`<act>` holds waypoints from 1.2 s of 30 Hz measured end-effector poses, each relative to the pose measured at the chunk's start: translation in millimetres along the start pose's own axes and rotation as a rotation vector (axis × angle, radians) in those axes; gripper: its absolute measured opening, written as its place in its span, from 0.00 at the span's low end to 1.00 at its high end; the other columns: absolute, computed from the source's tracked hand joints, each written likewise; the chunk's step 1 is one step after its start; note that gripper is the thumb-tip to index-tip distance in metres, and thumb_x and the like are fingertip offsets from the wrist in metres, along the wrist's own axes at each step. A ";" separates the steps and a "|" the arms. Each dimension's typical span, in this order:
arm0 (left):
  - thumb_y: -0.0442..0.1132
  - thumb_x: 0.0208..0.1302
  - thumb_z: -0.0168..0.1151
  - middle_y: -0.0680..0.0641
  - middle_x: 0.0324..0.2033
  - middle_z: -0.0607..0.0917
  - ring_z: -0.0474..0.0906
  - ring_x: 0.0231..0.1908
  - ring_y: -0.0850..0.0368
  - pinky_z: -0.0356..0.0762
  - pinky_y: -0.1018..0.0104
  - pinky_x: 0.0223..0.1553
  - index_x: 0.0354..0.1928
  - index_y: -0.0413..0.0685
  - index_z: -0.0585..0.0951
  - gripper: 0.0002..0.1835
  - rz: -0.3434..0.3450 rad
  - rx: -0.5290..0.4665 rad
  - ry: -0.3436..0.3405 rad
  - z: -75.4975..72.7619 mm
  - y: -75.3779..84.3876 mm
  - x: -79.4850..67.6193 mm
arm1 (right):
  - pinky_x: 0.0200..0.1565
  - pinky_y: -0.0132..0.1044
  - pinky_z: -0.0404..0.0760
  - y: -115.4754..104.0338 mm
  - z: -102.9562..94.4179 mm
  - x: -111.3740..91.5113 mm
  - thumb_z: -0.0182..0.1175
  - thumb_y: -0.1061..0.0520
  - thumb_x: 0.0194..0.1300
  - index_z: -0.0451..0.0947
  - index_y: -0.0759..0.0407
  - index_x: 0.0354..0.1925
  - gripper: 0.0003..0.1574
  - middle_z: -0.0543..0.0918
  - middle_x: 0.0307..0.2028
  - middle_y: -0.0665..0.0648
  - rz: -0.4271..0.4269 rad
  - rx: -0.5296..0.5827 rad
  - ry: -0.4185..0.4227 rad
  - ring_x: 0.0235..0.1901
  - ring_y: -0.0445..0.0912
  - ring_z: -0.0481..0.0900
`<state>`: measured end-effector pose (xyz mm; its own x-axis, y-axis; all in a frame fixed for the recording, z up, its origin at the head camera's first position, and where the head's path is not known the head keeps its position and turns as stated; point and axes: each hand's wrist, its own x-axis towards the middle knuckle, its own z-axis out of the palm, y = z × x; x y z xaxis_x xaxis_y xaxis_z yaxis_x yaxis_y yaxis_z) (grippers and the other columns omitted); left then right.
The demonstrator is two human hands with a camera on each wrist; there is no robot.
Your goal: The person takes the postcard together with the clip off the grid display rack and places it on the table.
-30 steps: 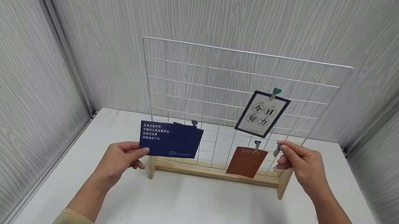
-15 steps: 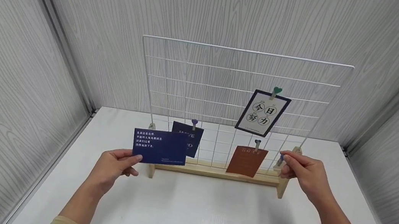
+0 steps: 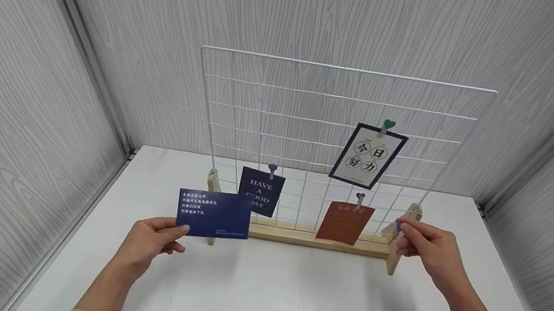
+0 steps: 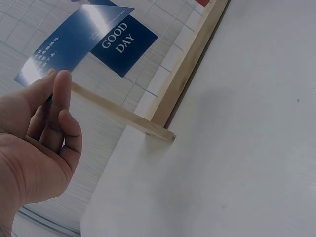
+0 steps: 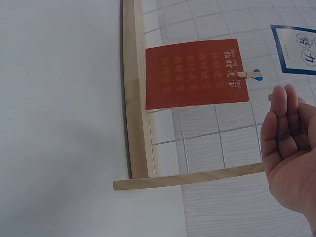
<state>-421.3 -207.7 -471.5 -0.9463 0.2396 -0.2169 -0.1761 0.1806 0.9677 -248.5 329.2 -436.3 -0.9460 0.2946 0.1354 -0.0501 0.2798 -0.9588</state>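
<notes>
My left hand (image 3: 146, 245) pinches a dark blue card (image 3: 213, 214) with white lettering by its lower left corner, thumb in front. The card is held in front of the left part of a white wire grid (image 3: 310, 146). In my right hand (image 3: 430, 250) a small clothespin with a blue end (image 3: 398, 225) is pinched between thumb and fingertips, near the grid's right wooden foot (image 3: 393, 256). Just behind the held card hangs a navy "HAVE A GOOD DAY" card (image 3: 267, 189) on a clothespin with a purple heart (image 3: 272, 168); the held card covers its lower left corner.
A red card (image 5: 197, 75) hangs low on the grid from a clothespin with a blue heart (image 3: 360, 196). Above it, a dark-bordered white card (image 3: 368, 157) tilts under a green-heart clothespin (image 3: 389, 124). The grid's wooden base (image 3: 293, 237) stands on a white table (image 3: 269, 293).
My left hand has drawn the blue card down and leftward, uncovering most of the navy card behind. My right hand has shifted slightly right and down, still pinching the clothespin.
</notes>
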 end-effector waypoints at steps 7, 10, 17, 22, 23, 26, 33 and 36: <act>0.38 0.71 0.73 0.43 0.40 0.92 0.89 0.31 0.50 0.81 0.64 0.36 0.56 0.35 0.87 0.17 -0.019 0.026 0.007 -3.2 -12.2 -2.0 | 0.40 0.37 0.88 15.6 -7.8 -9.2 0.61 0.56 0.81 0.81 0.72 0.62 0.23 0.86 0.31 0.57 0.034 -0.028 0.013 0.31 0.45 0.88; 0.38 0.71 0.72 0.44 0.39 0.92 0.89 0.31 0.50 0.81 0.64 0.37 0.55 0.36 0.87 0.16 -0.032 0.037 0.013 -5.0 -17.5 -1.2 | 0.40 0.37 0.88 20.2 -11.0 -12.4 0.61 0.56 0.81 0.80 0.73 0.64 0.24 0.87 0.31 0.58 0.058 -0.031 0.022 0.31 0.45 0.89; 0.38 0.71 0.72 0.42 0.42 0.92 0.89 0.31 0.51 0.81 0.64 0.36 0.56 0.36 0.87 0.17 -0.066 0.037 0.035 -11.6 -29.9 0.6 | 0.40 0.37 0.88 30.3 -16.9 -18.8 0.61 0.57 0.81 0.77 0.75 0.65 0.25 0.88 0.31 0.58 0.114 -0.035 0.041 0.31 0.46 0.90; 0.38 0.70 0.73 0.42 0.42 0.92 0.89 0.32 0.51 0.82 0.64 0.36 0.55 0.37 0.88 0.16 -0.082 0.032 0.045 -15.1 -37.0 2.3 | 0.41 0.37 0.88 37.9 -19.9 -22.7 0.60 0.57 0.81 0.77 0.75 0.66 0.26 0.88 0.31 0.58 0.141 -0.040 0.045 0.32 0.46 0.90; 0.38 0.70 0.73 0.42 0.42 0.92 0.89 0.32 0.51 0.82 0.64 0.36 0.55 0.37 0.88 0.16 -0.086 0.033 0.047 -15.9 -38.6 2.6 | 0.40 0.37 0.88 39.4 -20.3 -23.3 0.60 0.57 0.81 0.77 0.75 0.66 0.26 0.88 0.31 0.58 0.146 -0.034 0.047 0.31 0.46 0.90; 0.39 0.70 0.73 0.41 0.42 0.92 0.89 0.32 0.51 0.82 0.63 0.37 0.56 0.37 0.87 0.17 -0.097 0.041 0.054 -18.6 -43.5 2.7 | 0.40 0.37 0.89 43.6 -21.4 -24.5 0.60 0.57 0.81 0.77 0.75 0.65 0.25 0.87 0.31 0.58 0.156 -0.015 0.053 0.31 0.46 0.90; 0.42 0.70 0.74 0.42 0.44 0.92 0.88 0.34 0.51 0.81 0.63 0.38 0.57 0.38 0.86 0.19 -0.139 0.064 0.076 -25.4 -54.2 2.1 | 0.40 0.37 0.88 52.6 -25.3 -27.6 0.61 0.56 0.81 0.79 0.74 0.64 0.24 0.88 0.31 0.58 0.187 -0.019 0.060 0.31 0.46 0.91; 0.43 0.69 0.75 0.42 0.44 0.92 0.88 0.34 0.51 0.81 0.63 0.38 0.58 0.38 0.86 0.21 -0.149 0.064 0.076 -28.0 -57.5 3.3 | 0.40 0.37 0.88 56.1 -27.6 -28.8 0.61 0.56 0.81 0.79 0.73 0.64 0.24 0.88 0.31 0.57 0.199 -0.022 0.062 0.31 0.46 0.91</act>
<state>-421.9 -244.1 -524.2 -0.9293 0.1336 -0.3444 -0.3002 0.2701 0.9148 -215.2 361.7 -487.1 -0.9149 0.4017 -0.0400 0.1432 0.2306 -0.9625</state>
